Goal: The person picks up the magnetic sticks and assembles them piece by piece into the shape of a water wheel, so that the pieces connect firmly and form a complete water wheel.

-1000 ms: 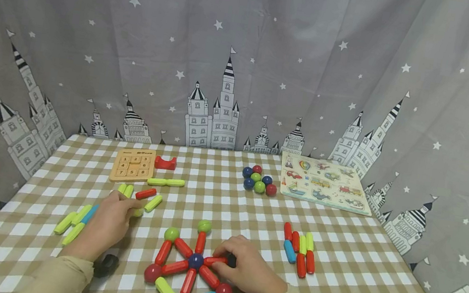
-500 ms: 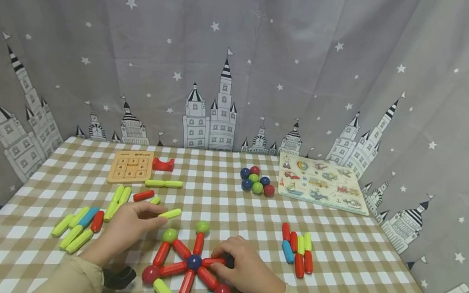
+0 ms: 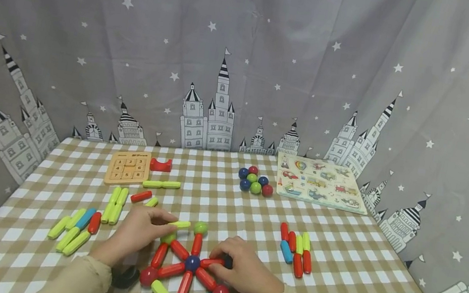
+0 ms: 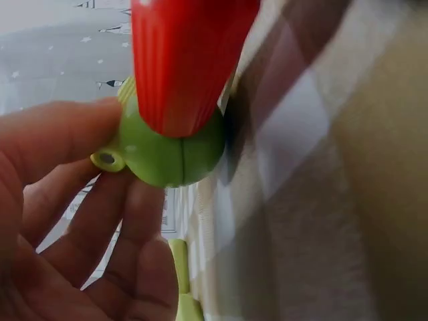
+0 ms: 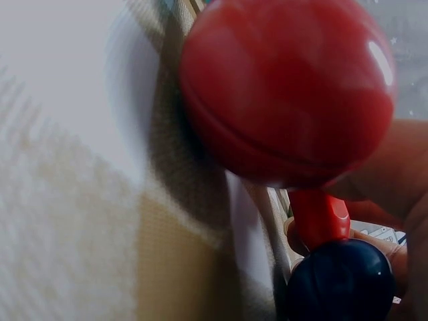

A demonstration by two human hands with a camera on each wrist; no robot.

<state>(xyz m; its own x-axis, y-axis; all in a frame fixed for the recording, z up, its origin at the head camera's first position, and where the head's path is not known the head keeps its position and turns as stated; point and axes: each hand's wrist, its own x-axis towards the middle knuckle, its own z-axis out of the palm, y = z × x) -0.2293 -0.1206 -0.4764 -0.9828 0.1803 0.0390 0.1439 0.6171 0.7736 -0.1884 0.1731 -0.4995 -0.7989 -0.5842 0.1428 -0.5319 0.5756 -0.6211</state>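
A yellow-green magnetic rod [image 3: 180, 224] is pinched between the thumb and fingers of my left hand [image 3: 139, 227]. It lies close to the two green balls of a star-shaped model; one green ball [image 4: 174, 150] fills the middle of the left wrist view, joined to a red rod [image 4: 190, 67]. Red rods spread from the blue centre ball [image 3: 192, 263]. My right hand [image 3: 246, 268] curls its fingers round a dark ball [image 3: 228, 261] at the outer end of a red rod [image 3: 212, 262]. Close by sits a red ball [image 5: 287, 93], large in the right wrist view.
Loose rods [image 3: 78, 232] lie at the left, with others [image 3: 296, 250] at the right. Behind are a wooden number puzzle [image 3: 128, 168], a red arch block [image 3: 161, 164], several loose balls [image 3: 255, 181] and a picture board [image 3: 321, 184]. A grey castle curtain [image 3: 161, 56] hangs behind the table.
My left hand has lifted a yellow-green rod from the loose pieces at the left and carried it right to the green balls. The right hand has stayed in place.
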